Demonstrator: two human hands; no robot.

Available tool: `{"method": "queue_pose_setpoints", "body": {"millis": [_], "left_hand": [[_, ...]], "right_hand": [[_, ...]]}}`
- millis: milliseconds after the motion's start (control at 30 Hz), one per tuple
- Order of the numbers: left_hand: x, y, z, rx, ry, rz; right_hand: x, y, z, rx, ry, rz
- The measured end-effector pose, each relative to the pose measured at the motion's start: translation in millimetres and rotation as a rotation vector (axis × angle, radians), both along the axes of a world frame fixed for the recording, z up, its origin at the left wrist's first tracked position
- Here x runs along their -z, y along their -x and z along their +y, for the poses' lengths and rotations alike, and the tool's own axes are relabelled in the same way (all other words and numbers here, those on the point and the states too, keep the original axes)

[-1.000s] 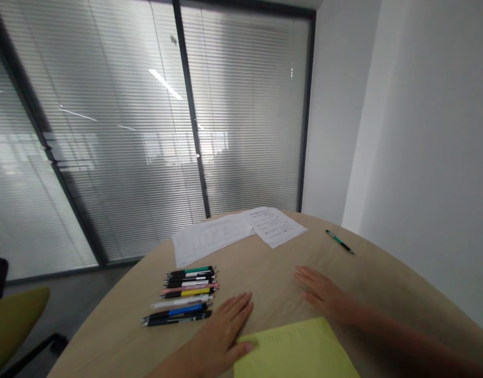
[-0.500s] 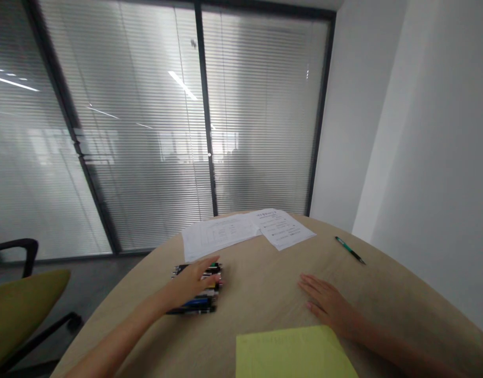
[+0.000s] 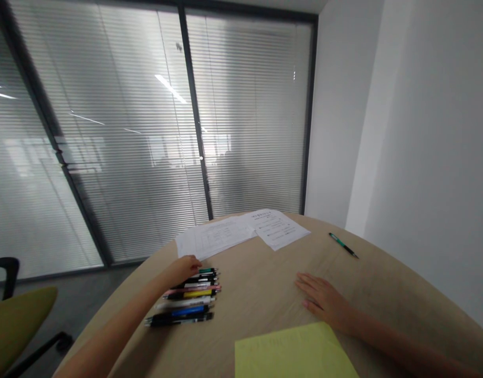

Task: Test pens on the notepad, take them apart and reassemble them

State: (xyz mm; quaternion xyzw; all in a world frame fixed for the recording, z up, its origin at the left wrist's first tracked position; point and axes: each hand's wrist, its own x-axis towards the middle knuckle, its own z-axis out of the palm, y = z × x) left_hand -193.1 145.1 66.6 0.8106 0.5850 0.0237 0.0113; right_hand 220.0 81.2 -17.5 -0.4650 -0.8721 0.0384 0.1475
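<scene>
Several pens [image 3: 186, 303] lie side by side in a row on the left of the table. Their barrels show black, white, pink, yellow and blue. At the far end of the row, my left hand [image 3: 185, 269] has its fingers curled down over the left part of a pen with a green section [image 3: 207, 271]. What the fingertips grip, if anything, is hidden. My right hand [image 3: 324, 300] rests flat on the tabletop with its fingers stretched out, holding nothing. A yellow sheet [image 3: 291, 353] lies just in front of it, close to the wrist.
Printed white sheets [image 3: 221, 236] overlap at the table's far side. A green and black pen [image 3: 344, 245] lies alone at the right. The round table [image 3: 257, 294] faces a glass partition with blinds [image 3: 257, 115]. A yellow-green chair [image 3: 24, 320] stands at the left.
My left hand has gone from lying spread over the pens to curling at the far end of the row. More of the pens shows, and they are spread further apart. My right hand stays put.
</scene>
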Motion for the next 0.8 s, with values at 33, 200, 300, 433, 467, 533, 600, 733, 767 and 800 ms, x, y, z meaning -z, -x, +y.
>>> {"method": "queue_pose_setpoints", "body": {"millis": [33,200,300,433,467,533,600,733,767,800], "left_hand": [[0.5,-2,0,0.005,0.001,0.013],[-1.5,-9,1,0.028,-0.006,0.060],[-3.2,-11,3,0.033,-0.006,0.047],[-3.5,-12,4,0.015,-0.011,-0.037],[-4.0,-12,4,0.006,-0.018,-0.072],[-6.7,-15,2,-0.012,-0.037,-0.160],[-12.4,-19,-1,-0.024,-0.059,-0.270],[-31.4,-38,-10,0.015,-0.101,-0.535],[-36.7,-45,-14,0.036,-0.105,-0.617],[-41.9,-54,-17,0.060,-0.110,-0.727]], "right_hand": [[-0.2,0,0,-0.001,-0.002,0.000],[0.4,0,1,-0.009,-0.014,-0.007],[1.0,0,1,-0.005,-0.016,-0.002],[-0.4,0,1,-0.011,-0.012,-0.001],[-1.1,1,0,-0.011,-0.010,-0.003],[-2.3,1,0,-0.011,-0.007,-0.005],[-2.6,2,-1,-0.003,-0.007,0.005],[-1.4,2,-1,-0.012,-0.016,0.034],[-1.4,2,-1,-0.014,-0.019,0.037],[-1.5,1,-2,-0.014,-0.021,0.039]]}}
